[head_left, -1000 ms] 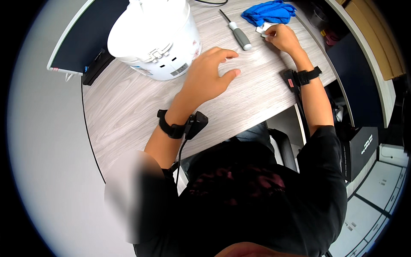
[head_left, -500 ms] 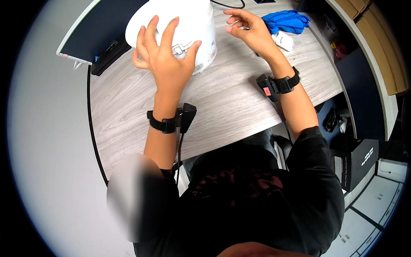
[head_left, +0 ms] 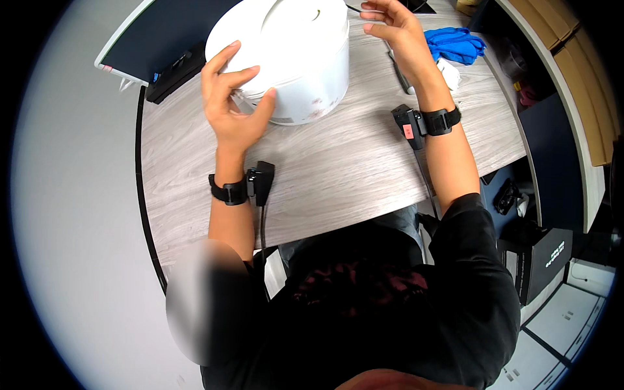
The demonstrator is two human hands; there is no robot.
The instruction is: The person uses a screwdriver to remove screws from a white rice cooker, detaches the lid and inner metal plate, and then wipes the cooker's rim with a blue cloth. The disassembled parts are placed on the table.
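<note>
One monitor [head_left: 179,39] stands leftmost. Next, the left hand [head_left: 227,120], fingers and thumb spread wide, touches the near-left rim of one white pot [head_left: 309,78] on the desk [head_left: 331,175]. One screwdriver [head_left: 400,75] lies beyond, partly hidden by the right hand [head_left: 408,45], half open, fingers loosely curled; whether it holds anything, I cannot tell. Rightmost, one blue cloth [head_left: 456,45].

Office-type rm, prob.: wood-grain desk [head_left: 344,172], wht cabinets [head_left: 578,309], cardboard bxs [head_left: 588,97]
</note>
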